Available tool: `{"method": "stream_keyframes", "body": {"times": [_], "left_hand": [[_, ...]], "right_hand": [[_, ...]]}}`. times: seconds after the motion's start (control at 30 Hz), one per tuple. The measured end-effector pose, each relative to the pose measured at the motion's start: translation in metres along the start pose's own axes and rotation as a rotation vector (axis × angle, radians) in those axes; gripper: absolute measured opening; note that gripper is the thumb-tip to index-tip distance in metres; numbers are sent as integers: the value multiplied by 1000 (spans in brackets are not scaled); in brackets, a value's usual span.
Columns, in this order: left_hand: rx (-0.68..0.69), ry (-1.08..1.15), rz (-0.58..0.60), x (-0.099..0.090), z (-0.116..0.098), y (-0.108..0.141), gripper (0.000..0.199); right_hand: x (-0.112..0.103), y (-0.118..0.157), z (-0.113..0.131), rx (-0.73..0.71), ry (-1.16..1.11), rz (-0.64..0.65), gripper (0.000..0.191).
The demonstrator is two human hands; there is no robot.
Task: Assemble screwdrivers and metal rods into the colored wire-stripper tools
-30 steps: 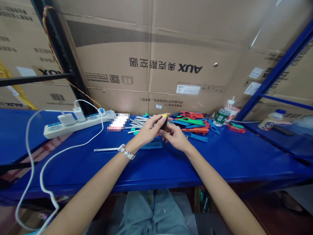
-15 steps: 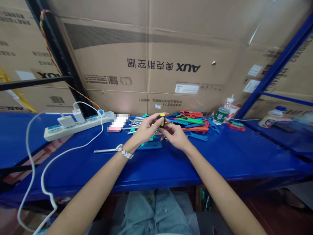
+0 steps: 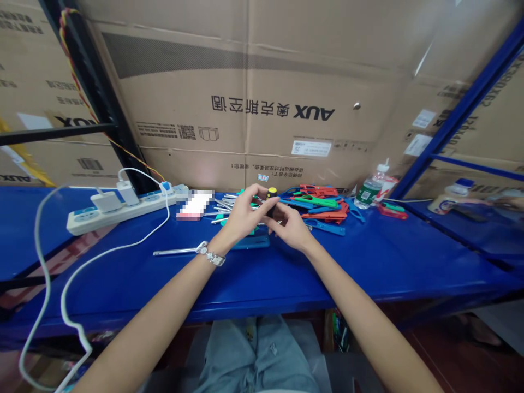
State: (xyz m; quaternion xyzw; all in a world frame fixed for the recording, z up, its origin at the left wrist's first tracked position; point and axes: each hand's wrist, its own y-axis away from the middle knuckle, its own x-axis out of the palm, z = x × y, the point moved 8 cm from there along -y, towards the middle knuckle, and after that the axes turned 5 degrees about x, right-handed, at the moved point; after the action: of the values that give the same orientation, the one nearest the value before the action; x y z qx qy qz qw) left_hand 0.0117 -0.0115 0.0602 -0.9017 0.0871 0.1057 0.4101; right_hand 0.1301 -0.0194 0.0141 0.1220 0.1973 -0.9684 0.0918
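A screwdriver [image 3: 272, 193] with a yellow-capped black handle stands upright between my hands. The fingers of my left hand [image 3: 250, 210] are closed around its handle. My right hand [image 3: 292, 226] is closed just below, thumb and fingers pinched together at the lower end; what they pinch is hidden behind them. Under my left wrist lies a blue flat plastic piece [image 3: 258, 242] on the blue table [image 3: 262, 284]. Silver metal rods [image 3: 223, 206] are heaped behind my left hand. Beyond my right hand is a pile of plastic pieces [image 3: 323, 202] in red, green and blue.
A white power strip [image 3: 118, 210] with plugged-in chargers and loose cables sits at the left. One silver rod [image 3: 174, 252] lies apart. A bottle with a green label [image 3: 367, 192] and a blue-capped container [image 3: 452, 197] stand at the right. Large cardboard [image 3: 184, 109] backs the table.
The screwdriver's handle shows less yellow on its side, as though turned. My hands stay together at nearly the same place. The whole view has shifted slightly.
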Motion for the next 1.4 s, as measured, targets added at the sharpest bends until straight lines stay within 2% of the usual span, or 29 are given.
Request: {"method": "stream_keyframes", "body": {"times": [0.07, 0.13, 0.27, 0.3, 0.37, 0.47, 0.53, 0.63, 0.67, 0.7, 0.8, 0.87, 0.93, 1.0, 1.07, 1.13, 1.2, 1.27, 1.4], "left_hand": [[-27, -31, -87, -5, 3, -1, 34], [-31, -37, -96, -6, 4, -1, 37], [-21, 48, 98, 7, 1, 2, 29], [-14, 51, 113, 8, 0, 2, 28], [1, 17, 44, 4, -1, 1, 25], [5, -22, -83, -3, 1, -1, 35], [0, 5, -43, 0, 1, 0, 35], [-12, 68, 95, 8, 1, 1, 29], [-13, 66, 100, 8, 1, 1, 27], [-11, 50, 74, 6, 1, 1, 25], [-6, -14, -73, -2, 1, -1, 29], [2, -28, -100, -2, 0, -1, 34], [14, -8, -49, 2, -2, 0, 37], [19, 22, 33, 6, -2, 1, 30], [22, 28, 57, 5, -2, 0, 22], [19, 9, -9, 0, -1, -2, 20], [1, -15, -90, -5, 2, -4, 26], [-4, -34, -114, -5, 2, -4, 31], [22, 2, 26, 3, 0, -2, 26]], "right_hand": [[-5, -1, -3, 6, -26, -91, 44], [-5, -2, -5, 9, -57, -86, 44], [4, 1, 0, -21, -7, 72, 37], [5, 2, 0, -29, 17, 80, 35], [2, 2, -1, -37, 25, 18, 36], [-4, 0, -4, -17, -33, -95, 44], [-3, 0, -3, 1, -57, -60, 45], [4, 1, 2, 14, -41, 67, 41], [5, 2, 2, 13, -25, 86, 39], [5, 2, 2, 11, -9, 77, 38], [-3, 0, -2, -5, 6, -59, 38], [-5, -1, -4, -11, -18, -97, 39], [-2, -1, -3, -11, -32, -35, 39], [3, 1, 0, 0, -26, 58, 38], [6, 2, 1, 5, 2, 116, 37], [4, 2, 1, -5, 29, 73, 35], [-2, 1, -2, -3, 26, -32, 38], [-5, 1, -4, 4, -10, -80, 39], [3, 2, 1, -16, -17, 48, 36]]}}
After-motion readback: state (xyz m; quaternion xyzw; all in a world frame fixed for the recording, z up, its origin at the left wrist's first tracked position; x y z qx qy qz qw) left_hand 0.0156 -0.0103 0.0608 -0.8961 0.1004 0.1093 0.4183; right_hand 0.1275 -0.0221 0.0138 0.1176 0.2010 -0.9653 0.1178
